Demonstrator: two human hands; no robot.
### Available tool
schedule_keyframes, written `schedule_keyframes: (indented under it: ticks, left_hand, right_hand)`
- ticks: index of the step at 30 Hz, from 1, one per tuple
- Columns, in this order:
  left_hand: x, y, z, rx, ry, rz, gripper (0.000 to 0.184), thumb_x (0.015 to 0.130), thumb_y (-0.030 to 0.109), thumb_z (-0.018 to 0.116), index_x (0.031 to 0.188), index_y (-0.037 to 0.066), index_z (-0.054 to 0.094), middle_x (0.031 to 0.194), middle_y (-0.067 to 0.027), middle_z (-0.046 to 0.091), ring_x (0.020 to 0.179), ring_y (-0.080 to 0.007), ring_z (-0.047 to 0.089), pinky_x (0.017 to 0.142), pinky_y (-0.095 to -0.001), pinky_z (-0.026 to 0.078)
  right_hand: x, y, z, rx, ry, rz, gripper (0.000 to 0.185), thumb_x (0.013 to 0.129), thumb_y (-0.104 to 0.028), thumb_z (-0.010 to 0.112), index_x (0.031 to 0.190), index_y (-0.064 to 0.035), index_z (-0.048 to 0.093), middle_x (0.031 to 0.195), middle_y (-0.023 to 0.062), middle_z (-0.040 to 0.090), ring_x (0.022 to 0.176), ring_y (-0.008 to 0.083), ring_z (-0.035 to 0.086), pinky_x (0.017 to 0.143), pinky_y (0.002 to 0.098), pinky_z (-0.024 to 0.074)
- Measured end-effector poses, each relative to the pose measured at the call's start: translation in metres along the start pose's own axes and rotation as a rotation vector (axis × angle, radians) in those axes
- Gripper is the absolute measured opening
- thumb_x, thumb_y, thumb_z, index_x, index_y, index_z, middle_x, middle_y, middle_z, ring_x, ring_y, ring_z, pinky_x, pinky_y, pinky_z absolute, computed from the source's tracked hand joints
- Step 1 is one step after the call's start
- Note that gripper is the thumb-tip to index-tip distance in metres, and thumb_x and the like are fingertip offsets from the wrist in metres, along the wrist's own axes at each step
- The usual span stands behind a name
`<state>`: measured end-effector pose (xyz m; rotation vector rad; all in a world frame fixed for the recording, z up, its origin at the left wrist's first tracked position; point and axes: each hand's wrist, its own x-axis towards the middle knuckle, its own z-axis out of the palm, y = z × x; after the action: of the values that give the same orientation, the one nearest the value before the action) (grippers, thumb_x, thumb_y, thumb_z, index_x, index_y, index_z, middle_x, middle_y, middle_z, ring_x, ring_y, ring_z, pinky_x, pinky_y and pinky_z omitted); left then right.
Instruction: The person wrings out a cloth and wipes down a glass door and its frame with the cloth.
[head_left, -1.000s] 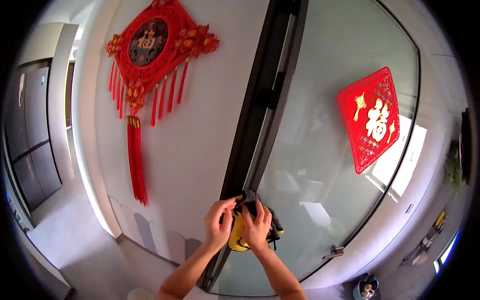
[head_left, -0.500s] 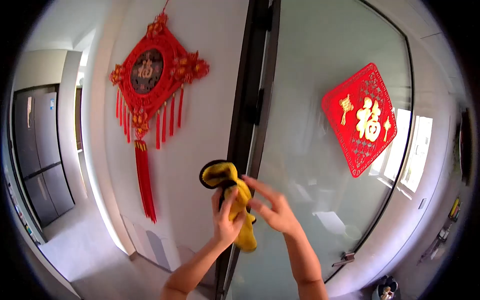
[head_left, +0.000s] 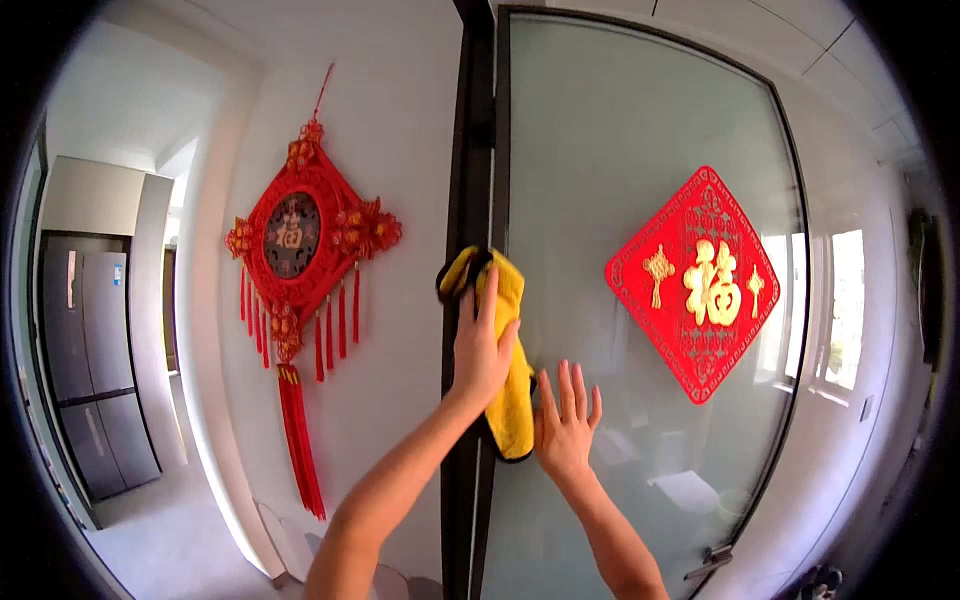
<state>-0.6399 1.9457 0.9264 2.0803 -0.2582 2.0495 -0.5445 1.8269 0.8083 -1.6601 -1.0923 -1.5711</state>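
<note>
A yellow cloth with black edging (head_left: 514, 405) lies against the dark door frame (head_left: 466, 420) and the edge of the frosted glass door (head_left: 570, 120). My left hand (head_left: 482, 350) is on the cloth's upper part, its fingers pressing it to the frame. Just right of the cloth's lower part, my right hand (head_left: 567, 425) rests on the glass with its fingers spread and nothing in it.
A red diamond decoration with gold characters (head_left: 690, 285) is on the glass. On the wall at left hangs a red tasselled ornament (head_left: 292, 235). A door handle (head_left: 710, 562) is low at right; a grey refrigerator (head_left: 92, 360) stands far left.
The cloth has gone from bunched between my hands to stretched along the frame, higher up. My right hand has come away from it onto the glass. The view has tilted upward.
</note>
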Motion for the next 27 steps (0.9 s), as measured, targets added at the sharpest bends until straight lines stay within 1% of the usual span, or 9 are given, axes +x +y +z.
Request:
schedule_keyframes:
  ticks: [3, 7, 9, 11, 13, 17, 22, 25, 27]
  left_hand:
    - [0.097, -0.017, 0.011, 0.095, 0.056, 0.145, 0.074, 0.090, 0.010, 0.064, 0.154, 0.014, 0.028, 0.147, -0.0297, 0.032, 0.132, -0.0477, 0.039, 0.110, -0.0462, 0.035]
    - [0.180, -0.012, 0.002, -0.076, 0.007, 0.099, 0.071, 0.089, 0.012, 0.065, 0.152, 0.015, 0.033, 0.149, -0.0234, 0.033, 0.134, -0.0412, 0.040, 0.111, -0.0425, 0.036]
    - [0.164, -0.009, 0.006, 0.003, 0.054, 0.109, 0.070, 0.088, 0.006, 0.063, 0.151, 0.015, 0.034, 0.149, -0.0269, 0.031, 0.134, -0.0448, 0.039, 0.110, -0.0441, 0.038]
    - [0.124, -0.015, 0.008, 0.001, 0.059, 0.131, 0.069, 0.089, 0.007, 0.064, 0.151, 0.015, 0.035, 0.149, -0.0233, 0.033, 0.136, -0.0413, 0.039, 0.113, -0.0434, 0.035]
    - [0.068, -0.010, 0.002, 0.010, 0.040, 0.143, 0.068, 0.088, 0.005, 0.063, 0.150, 0.013, 0.037, 0.147, -0.0271, 0.035, 0.135, -0.0452, 0.038, 0.113, -0.0455, 0.034]
    - [-0.021, 0.004, -0.004, 0.104, -0.107, -0.012, 0.067, 0.088, 0.005, 0.064, 0.150, 0.014, 0.040, 0.146, -0.0275, 0.038, 0.133, -0.0472, 0.039, 0.110, -0.0503, 0.035]
    - [0.028, -0.003, -0.004, 0.138, -0.091, 0.072, 0.073, 0.088, 0.007, 0.065, 0.153, 0.015, 0.032, 0.147, -0.0310, 0.030, 0.133, -0.0497, 0.035, 0.111, -0.0508, 0.032]
    - [0.075, -0.008, -0.012, 0.035, -0.132, 0.104, 0.070, 0.088, 0.009, 0.065, 0.151, 0.017, 0.037, 0.149, -0.0296, 0.029, 0.135, -0.0479, 0.034, 0.113, -0.0486, 0.031]
    - [0.069, -0.008, -0.013, 0.000, -0.127, 0.074, 0.068, 0.088, 0.008, 0.066, 0.150, 0.018, 0.039, 0.150, -0.0290, 0.030, 0.136, -0.0469, 0.034, 0.114, -0.0478, 0.030]
  right_hand:
    - [0.003, -0.007, -0.013, -0.044, -0.047, 0.006, 0.061, 0.086, -0.011, 0.058, 0.146, -0.0133, 0.045, 0.157, 0.0137, 0.033, 0.147, 0.0310, 0.028, 0.117, 0.0566, 0.0133]
    - [0.002, 0.001, -0.015, -0.055, -0.055, -0.035, 0.063, 0.085, -0.012, 0.060, 0.146, -0.0140, 0.044, 0.157, 0.0131, 0.034, 0.147, 0.0292, 0.030, 0.116, 0.0574, 0.0155]
    - [0.004, 0.002, -0.018, -0.040, -0.052, -0.032, 0.062, 0.085, -0.013, 0.060, 0.146, -0.0142, 0.045, 0.156, 0.0130, 0.035, 0.146, 0.0288, 0.030, 0.117, 0.0566, 0.0164]
    - [0.005, 0.001, -0.021, -0.020, -0.055, -0.038, 0.062, 0.085, -0.014, 0.060, 0.145, -0.0145, 0.046, 0.156, 0.0128, 0.035, 0.146, 0.0284, 0.031, 0.117, 0.0558, 0.0173]
    - [0.005, 0.000, -0.021, -0.031, -0.048, -0.038, 0.060, 0.085, -0.015, 0.060, 0.143, -0.0150, 0.049, 0.155, 0.0126, 0.036, 0.145, 0.0284, 0.032, 0.117, 0.0539, 0.0183]
    - [0.006, -0.002, -0.025, -0.069, -0.027, -0.035, 0.062, 0.081, -0.016, 0.063, 0.141, -0.0150, 0.051, 0.154, 0.0106, 0.039, 0.144, 0.0268, 0.036, 0.116, 0.0518, 0.0245]
    - [0.007, -0.003, -0.015, -0.068, 0.015, -0.021, 0.060, 0.079, -0.013, 0.063, 0.138, -0.0134, 0.054, 0.154, 0.0118, 0.039, 0.143, 0.0289, 0.036, 0.116, 0.0521, 0.0254]
    - [0.009, -0.012, -0.016, -0.008, 0.011, 0.042, 0.058, 0.079, -0.012, 0.062, 0.137, -0.0121, 0.055, 0.154, 0.0121, 0.039, 0.143, 0.0309, 0.035, 0.115, 0.0520, 0.0255]
    - [0.010, -0.021, -0.019, 0.063, 0.014, 0.066, 0.055, 0.081, -0.009, 0.061, 0.135, -0.0097, 0.055, 0.152, 0.0136, 0.040, 0.141, 0.0342, 0.037, 0.114, 0.0515, 0.0267]
